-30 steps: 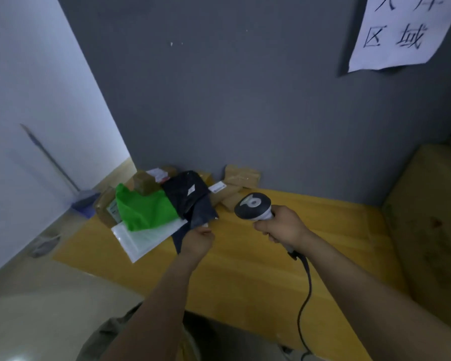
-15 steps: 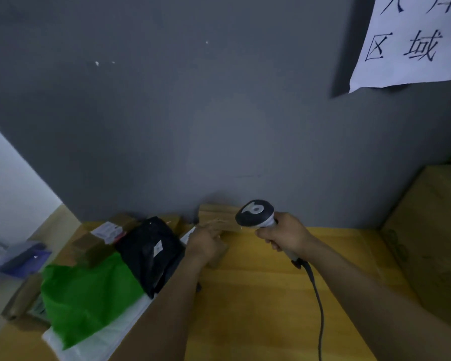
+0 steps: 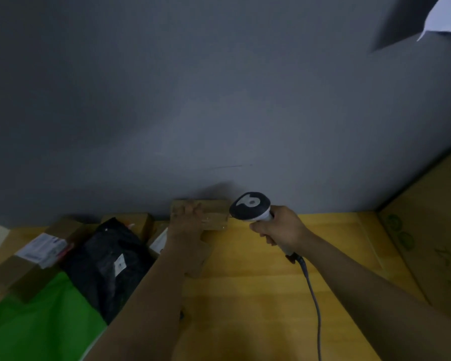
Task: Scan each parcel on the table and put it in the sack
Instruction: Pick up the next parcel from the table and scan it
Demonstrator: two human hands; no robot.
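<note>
The black parcel lay at the left of the worktop. Right of it, our left hand rested on the cardboard box against the wall, fingers stretched flat over its left part. Just beside the box, our right hand gripped the scanner. A second earlier the left hand had pinched the black parcel's corner.

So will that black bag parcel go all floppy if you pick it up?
Probably: the black bag parcel looks wrinkled and slumped, so it would likely sag. Its plastic skin may be a bit slippery.
</note>
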